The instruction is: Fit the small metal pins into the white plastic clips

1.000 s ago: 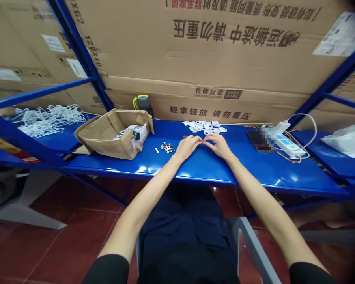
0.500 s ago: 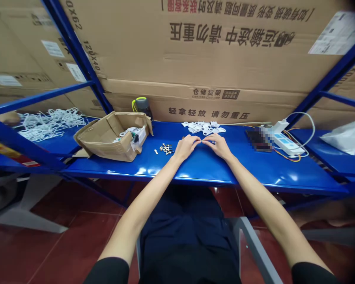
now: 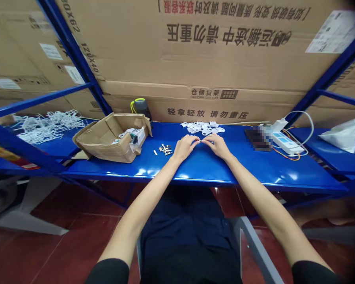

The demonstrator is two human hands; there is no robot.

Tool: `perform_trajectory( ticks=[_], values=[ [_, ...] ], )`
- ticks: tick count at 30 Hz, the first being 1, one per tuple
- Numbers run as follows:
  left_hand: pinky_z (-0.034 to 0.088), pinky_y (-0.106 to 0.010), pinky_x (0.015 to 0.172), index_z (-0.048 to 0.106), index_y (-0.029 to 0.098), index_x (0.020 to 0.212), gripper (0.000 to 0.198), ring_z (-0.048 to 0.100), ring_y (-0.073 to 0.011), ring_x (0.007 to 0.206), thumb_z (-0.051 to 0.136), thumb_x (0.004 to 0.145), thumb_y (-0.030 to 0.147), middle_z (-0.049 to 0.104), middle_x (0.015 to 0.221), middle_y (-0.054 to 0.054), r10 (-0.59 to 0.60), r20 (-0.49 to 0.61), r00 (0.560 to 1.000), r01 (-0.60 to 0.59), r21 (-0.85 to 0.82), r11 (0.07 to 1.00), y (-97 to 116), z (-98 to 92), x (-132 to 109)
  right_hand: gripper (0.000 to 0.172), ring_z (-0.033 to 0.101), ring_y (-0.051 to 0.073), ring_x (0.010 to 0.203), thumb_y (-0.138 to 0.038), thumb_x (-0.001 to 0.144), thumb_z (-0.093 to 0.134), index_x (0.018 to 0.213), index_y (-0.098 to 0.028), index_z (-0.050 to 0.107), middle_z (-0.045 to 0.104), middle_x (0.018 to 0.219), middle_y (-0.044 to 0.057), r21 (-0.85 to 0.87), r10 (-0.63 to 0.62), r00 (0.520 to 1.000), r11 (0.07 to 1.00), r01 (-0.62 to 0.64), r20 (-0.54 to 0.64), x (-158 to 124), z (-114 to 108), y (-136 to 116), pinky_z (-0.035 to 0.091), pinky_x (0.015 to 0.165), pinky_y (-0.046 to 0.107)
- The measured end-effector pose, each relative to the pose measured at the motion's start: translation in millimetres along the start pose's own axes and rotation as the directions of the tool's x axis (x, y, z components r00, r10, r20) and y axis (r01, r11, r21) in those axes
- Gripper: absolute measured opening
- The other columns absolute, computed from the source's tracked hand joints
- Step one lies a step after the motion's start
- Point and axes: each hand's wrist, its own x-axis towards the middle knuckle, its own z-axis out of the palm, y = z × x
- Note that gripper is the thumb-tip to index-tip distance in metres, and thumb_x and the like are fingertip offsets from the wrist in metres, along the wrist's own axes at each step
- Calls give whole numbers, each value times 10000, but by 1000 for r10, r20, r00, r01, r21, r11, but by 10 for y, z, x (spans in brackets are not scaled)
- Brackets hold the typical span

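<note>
Over the middle of the blue shelf (image 3: 213, 167), my left hand (image 3: 186, 146) and my right hand (image 3: 217, 145) meet fingertip to fingertip. Both are closed in a pinch. Something tiny sits between the fingertips, too small to name. Left of my left hand lies a small heap of brass-coloured metal parts with dark pins (image 3: 165, 149). One small pale piece (image 3: 155, 152) rests beside that heap. Just beyond my hands is a scattered pile of white plastic ring-shaped pieces (image 3: 205, 128).
An open cardboard box (image 3: 106, 146) with mixed small parts stands at the left, a dark bottle (image 3: 142, 107) behind it. White wire-like pieces (image 3: 47, 126) pile up far left. At right are a power strip (image 3: 286, 142), a dark partly blurred device (image 3: 258, 140) and a white plastic bag (image 3: 346, 136).
The view has shifted very slightly. Both hands keep their pinch in nearly the same place, with a small dark-and-light speck now showing between the fingertips.
</note>
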Motion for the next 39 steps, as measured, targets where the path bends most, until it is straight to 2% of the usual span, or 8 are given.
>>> perform_trajectory(
  ticks=[4,8,11,19,22,26,31,39],
  values=[
    [511,-285,913,762,270,1146,202,676,-200,1061,582,1107,354,793,1167,-6,-6,4,1000,6,-2,1000,-12,3,-2,443,699,280,1086,-494,1111,460,1073,-265,836,822,1116,68,-38,21,1000,999,-21,10,11,9,30,522,1036,433],
    [499,-322,954,768,245,1099,193,672,-221,1047,604,1096,348,793,1148,-24,-23,8,1000,22,38,999,-39,-1,9,393,675,325,1129,-418,1094,487,1081,-235,835,805,1137,115,-243,140,988,958,-150,-62,-7,-73,140,512,988,459],
    [490,-353,988,769,237,1082,200,672,-233,1052,603,1094,348,790,1155,-37,-57,-1,998,57,62,996,-48,-9,21,312,661,332,1109,-398,1042,578,1024,-246,850,782,1084,128,-359,196,980,914,-192,-24,-58,-188,215,520,912,432],
    [480,-367,969,766,222,1058,177,666,-241,1060,619,1083,317,783,1127,-46,-70,7,997,70,64,996,-39,-20,19,208,669,311,1065,-318,1005,657,1014,-259,856,767,1039,110,-390,249,967,896,-212,47,-102,-249,214,517,858,393],
    [481,-362,950,765,213,1051,170,670,-237,1034,631,1079,313,783,1113,-41,-51,-11,999,52,45,998,-45,-9,16,216,684,302,1047,-327,1013,646,1003,-241,844,784,1045,108,-301,166,986,941,-152,21,-76,-184,187,527,890,399],
    [484,-357,953,764,217,1057,153,675,-228,1016,643,1076,309,790,1115,-28,-10,-27,1000,10,4,1000,-52,7,17,237,723,264,949,-381,1021,636,1033,-236,823,818,1042,82,-25,82,996,996,-82,-26,-42,-84,101,548,908,395],
    [498,-350,949,778,222,1064,163,679,-223,1006,643,1077,313,795,1122,-33,-4,-27,1000,3,-25,1000,-51,7,18,286,749,260,909,-488,983,677,1004,-243,821,837,1033,63,215,119,989,972,-98,-89,-21,-6,8,567,835,382],
    [510,-346,964,800,232,1069,178,669,-210,994,654,1071,334,791,1130,-34,-15,-26,1000,14,-34,999,-51,2,20,308,751,275,938,-504,904,751,1001,-227,845,840,1059,83,336,169,980,934,-124,-109,-1,10,29,557,776,381]
  ],
)
